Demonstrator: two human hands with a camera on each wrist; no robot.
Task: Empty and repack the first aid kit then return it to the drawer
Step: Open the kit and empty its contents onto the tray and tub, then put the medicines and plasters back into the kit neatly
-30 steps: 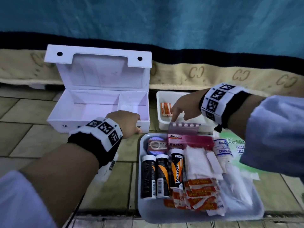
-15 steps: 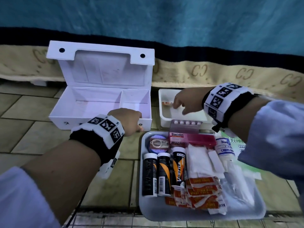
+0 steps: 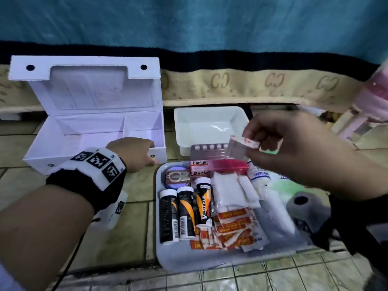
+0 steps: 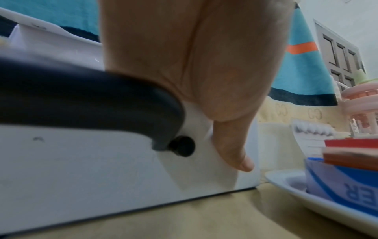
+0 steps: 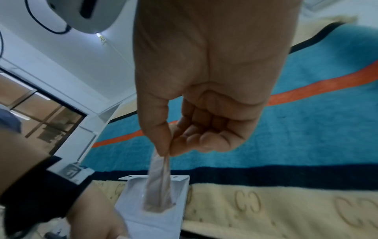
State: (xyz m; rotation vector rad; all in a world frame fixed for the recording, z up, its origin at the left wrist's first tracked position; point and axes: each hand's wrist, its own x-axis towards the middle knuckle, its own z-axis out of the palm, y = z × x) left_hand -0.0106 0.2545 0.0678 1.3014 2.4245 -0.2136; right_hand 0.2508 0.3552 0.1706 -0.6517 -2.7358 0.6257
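The white first aid box [image 3: 42, 162] stands open on the tiled floor, lid up and both compartments bare. My left hand [image 3: 134, 154] grips its front right rim, with the thumb [image 4: 235, 153] pressed on the front wall [image 4: 81, 169]. Raised above the back of the tray, my right hand [image 3: 273, 143] pinches a small stack of white and orange sachets [image 3: 239, 148] between thumb and forefinger; in the right wrist view the sachets [image 5: 159, 182] hang down in front of the box [image 5: 153, 218]. The white tub [image 3: 210, 122] behind the tray holds nothing.
A pale tray [image 3: 189, 263] at front right carries black and orange tubes [image 3: 184, 213], a Bacidin carton [image 3: 201, 168], a blister pack [image 3: 210, 150], gauze [image 3: 228, 190], a crepe bandage [image 3: 258, 177] and plaster sachets [image 3: 233, 227]. A blanket-draped bed edge [image 3: 252, 85] runs behind; a pink rack [image 3: 373, 101] stands far right.
My right hand has lifted the sachets out of the white tub and drawn them up and toward me; the tub is now bare. The left hand has stayed on the box.
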